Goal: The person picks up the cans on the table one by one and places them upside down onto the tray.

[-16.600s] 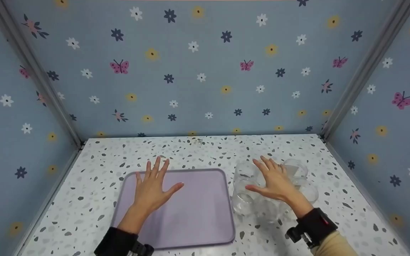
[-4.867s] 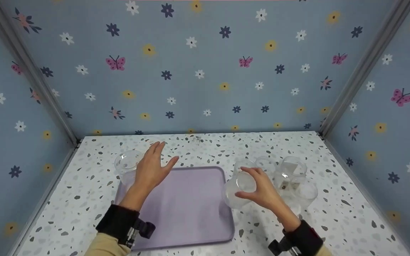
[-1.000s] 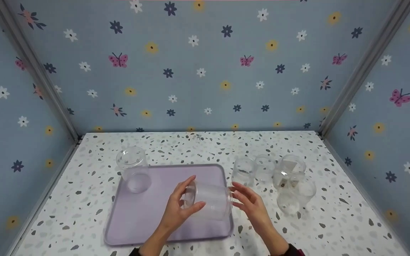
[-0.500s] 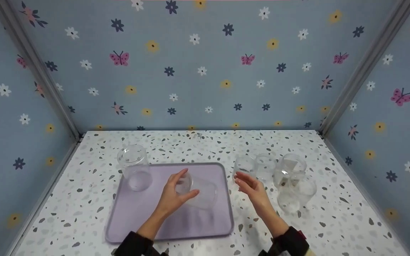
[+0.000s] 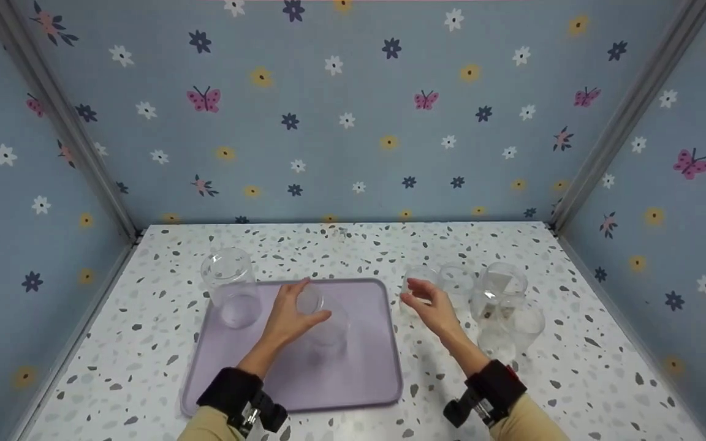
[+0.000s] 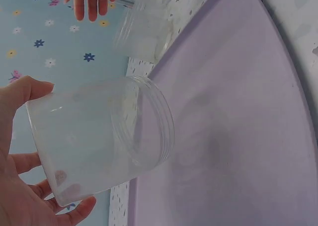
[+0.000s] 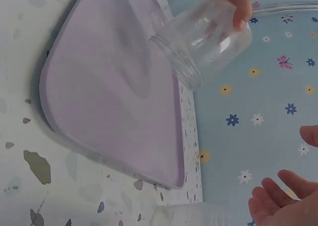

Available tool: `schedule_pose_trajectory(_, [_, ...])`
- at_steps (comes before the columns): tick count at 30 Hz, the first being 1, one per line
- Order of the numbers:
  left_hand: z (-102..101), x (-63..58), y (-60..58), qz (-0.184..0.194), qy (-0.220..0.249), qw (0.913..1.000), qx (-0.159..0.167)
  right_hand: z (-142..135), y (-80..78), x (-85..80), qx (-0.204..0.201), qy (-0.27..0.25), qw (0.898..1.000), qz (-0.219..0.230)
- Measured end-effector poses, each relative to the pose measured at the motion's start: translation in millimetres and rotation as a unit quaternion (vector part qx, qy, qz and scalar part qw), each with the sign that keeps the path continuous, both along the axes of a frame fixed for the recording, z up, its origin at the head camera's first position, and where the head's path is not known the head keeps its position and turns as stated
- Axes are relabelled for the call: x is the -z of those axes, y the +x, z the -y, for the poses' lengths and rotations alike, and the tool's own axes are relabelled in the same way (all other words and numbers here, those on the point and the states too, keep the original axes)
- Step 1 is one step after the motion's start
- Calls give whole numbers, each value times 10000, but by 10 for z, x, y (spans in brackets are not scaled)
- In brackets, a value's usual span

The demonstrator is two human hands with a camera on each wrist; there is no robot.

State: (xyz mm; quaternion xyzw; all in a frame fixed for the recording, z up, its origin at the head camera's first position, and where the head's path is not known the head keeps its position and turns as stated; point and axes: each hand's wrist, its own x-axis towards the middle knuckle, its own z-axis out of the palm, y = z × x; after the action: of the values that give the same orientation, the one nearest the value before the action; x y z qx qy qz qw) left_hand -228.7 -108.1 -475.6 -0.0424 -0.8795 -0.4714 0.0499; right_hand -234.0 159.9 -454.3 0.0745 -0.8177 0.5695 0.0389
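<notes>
One clear jar [image 6: 94,136], base in left-hand grip [image 5: 284,318].

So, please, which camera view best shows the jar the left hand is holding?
The left wrist view: the jar appears large there, its ridged mouth clear. The right wrist view shows it smaller and partly covered; the head view, faintly, partly behind the left hand.

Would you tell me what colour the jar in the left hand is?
The jar is see-through and colourless; it shows best in the left wrist view.

clear jar [image 6: 79,131], lilac tray [image 5: 362,373]
</notes>
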Motion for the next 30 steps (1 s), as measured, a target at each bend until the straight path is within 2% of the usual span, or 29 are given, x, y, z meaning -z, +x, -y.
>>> schedule_pose_trajectory(3, [10, -23, -61, 84, -313, 9995, -11, -44, -123, 134, 30, 557, 9970, -527])
schedule_pose_trajectory(7, [8, -48, -138, 133, -743, 9971, -17, -57, -196, 174, 93, 1381, 9837, -1150])
schedule_pose_trajectory(13, [-7, -73, -237, 322, -1241, 9917, -21, -65, -300, 182, 96, 2014, 9682, -1482])
schedule_pose_trajectory(17, [-6, -84, -301, 462, -1513, 9874, -46, -89, -361, 192, 133, 2418, 9612, -1321])
schedule_pose_trajectory(21, [15, -102, -365, 557, -1665, 9844, -99, -132, -427, 208, 179, 2789, 9552, -971])
schedule_pose_trajectory(30, [46, -112, -460, 579, -1838, 9811, -152, -206, -567, 245, 303, 3197, 9468, -226])
